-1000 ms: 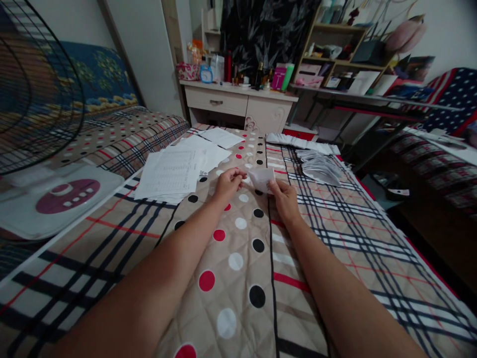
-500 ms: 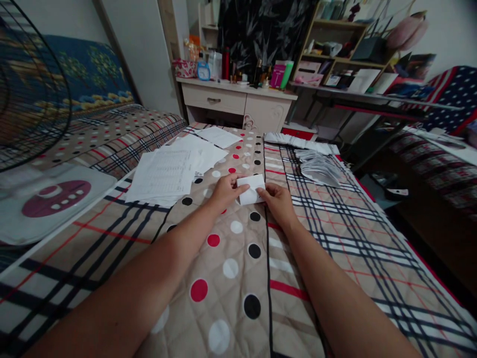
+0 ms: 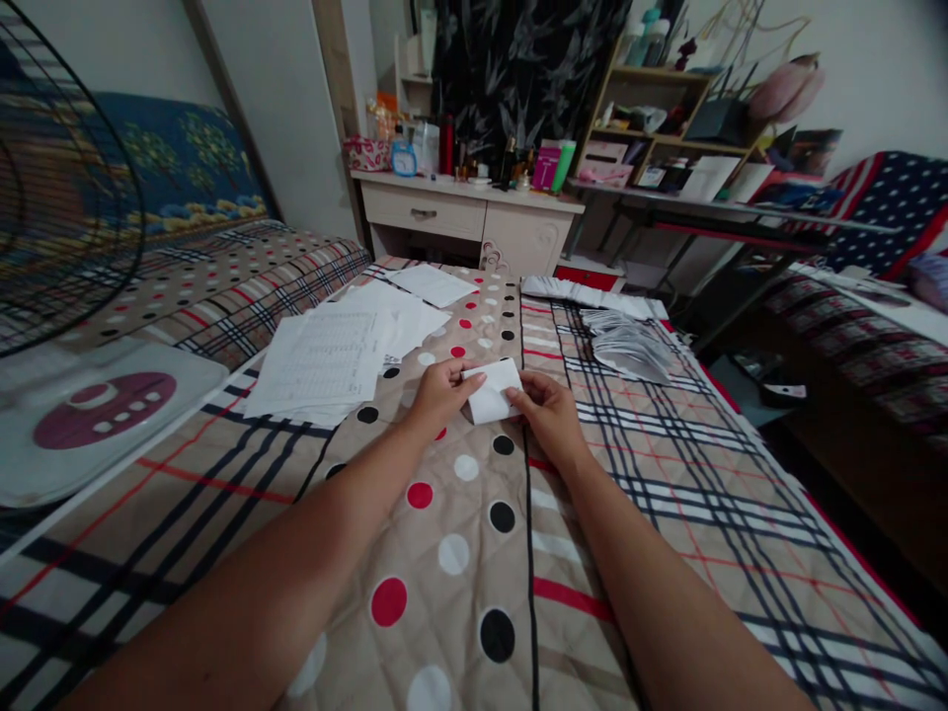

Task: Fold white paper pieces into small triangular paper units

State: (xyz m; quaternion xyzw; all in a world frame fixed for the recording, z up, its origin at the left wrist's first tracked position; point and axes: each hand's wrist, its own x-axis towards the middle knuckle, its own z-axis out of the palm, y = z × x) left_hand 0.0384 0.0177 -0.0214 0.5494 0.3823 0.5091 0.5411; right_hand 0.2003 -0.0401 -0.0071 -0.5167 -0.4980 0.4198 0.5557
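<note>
A small piece of folded white paper is held between my two hands, a little above the bedspread. My left hand pinches its left edge, thumb on top and fingers behind. On the other side, my right hand grips the right edge with its thumb lying on the paper's face. To the left lie loose printed sheets in an overlapping pile. Farther right rests a fanned stack of folded papers, with a long white row of folded paper behind it.
The quilted bedspread has dots and plaid stripes. A fan stands at the far left, near a white pad with a purple print. A dresser with bottles is beyond the bed, and a shelved desk stands right of it.
The folded paper has turned slightly in my hands, and its front face now looks smoother. My right thumb has shifted a little on it. The camera view has tilted slightly.
</note>
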